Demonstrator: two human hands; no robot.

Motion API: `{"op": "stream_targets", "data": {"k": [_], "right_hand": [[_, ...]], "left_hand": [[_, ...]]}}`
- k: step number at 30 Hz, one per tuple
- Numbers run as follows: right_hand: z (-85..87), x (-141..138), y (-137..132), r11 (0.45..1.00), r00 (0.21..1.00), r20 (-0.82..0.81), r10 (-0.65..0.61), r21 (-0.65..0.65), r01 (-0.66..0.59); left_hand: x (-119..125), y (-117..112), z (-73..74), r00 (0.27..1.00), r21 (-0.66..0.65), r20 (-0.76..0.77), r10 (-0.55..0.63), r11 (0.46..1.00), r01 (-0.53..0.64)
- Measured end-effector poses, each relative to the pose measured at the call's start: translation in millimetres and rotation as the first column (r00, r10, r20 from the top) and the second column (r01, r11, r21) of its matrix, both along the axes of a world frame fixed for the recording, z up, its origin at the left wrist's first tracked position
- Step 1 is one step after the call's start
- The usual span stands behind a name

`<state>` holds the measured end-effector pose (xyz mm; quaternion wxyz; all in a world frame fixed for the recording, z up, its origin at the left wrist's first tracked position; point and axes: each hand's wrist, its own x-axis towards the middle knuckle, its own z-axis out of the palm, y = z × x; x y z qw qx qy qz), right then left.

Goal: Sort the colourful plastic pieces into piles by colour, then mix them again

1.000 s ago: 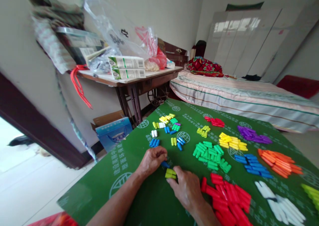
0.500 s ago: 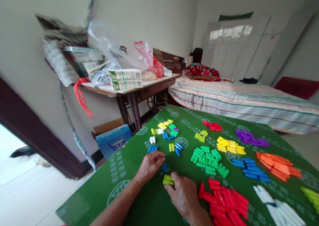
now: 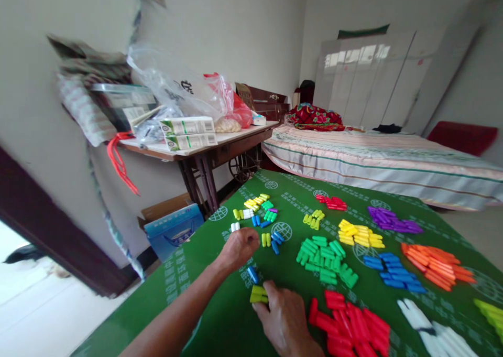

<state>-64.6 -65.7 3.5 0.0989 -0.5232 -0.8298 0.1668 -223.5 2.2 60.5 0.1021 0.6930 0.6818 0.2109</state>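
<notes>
Left hand point(image 3: 239, 248) moved off blue piece point(image 3: 252, 275) | contents unclear | right hand point(image 3: 286, 316) pinches lime pieces point(image 3: 258, 294)

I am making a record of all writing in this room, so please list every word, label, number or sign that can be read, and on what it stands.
No word or number reads surely.
Green board: repeated white globe sign; pale characters, too blurred to quote.
Clear plastic bag: dark characters, creased, unreadable.
White-and-green cartons: print too small.
Blue box: print too blurred.
Coloured pieces: no lettering visible.
</notes>
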Motion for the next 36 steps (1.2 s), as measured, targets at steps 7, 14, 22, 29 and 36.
{"op": "stream_targets", "data": {"k": [7,14,22,29,36], "right_hand": [[-1.3,-1.7,-1.0,0.999,0.998,-0.055,-0.032,0.029,0.034],[6.5,-3.6,3.9,0.997,0.999,-0.031,-0.031,-0.066,0.029],[2.7,-2.7,7.4,0.996,0.998,-0.047,-0.034,-0.081,0.03],[-1.5,-5.8,10.1,0.995,0.998,-0.052,-0.029,-0.095,0.024],[0.8,-2.9,10.5,0.996,0.996,-0.084,-0.009,-0.089,0.001]], "left_hand": [[16.9,73.0,-8.6,0.974,-0.068,-0.183,0.135,0.987,-0.149],[40.7,121.6,-22.4,0.932,-0.074,-0.295,0.21,0.968,-0.242],[49.4,129.6,-21.2,0.933,-0.077,-0.326,0.153,0.979,-0.187],[77.2,92.3,-6.8,0.945,-0.119,-0.222,-0.241,0.968,0.219],[107.7,58.3,-10.8,0.689,-0.01,-0.152,-0.709,0.698,0.716]]}}
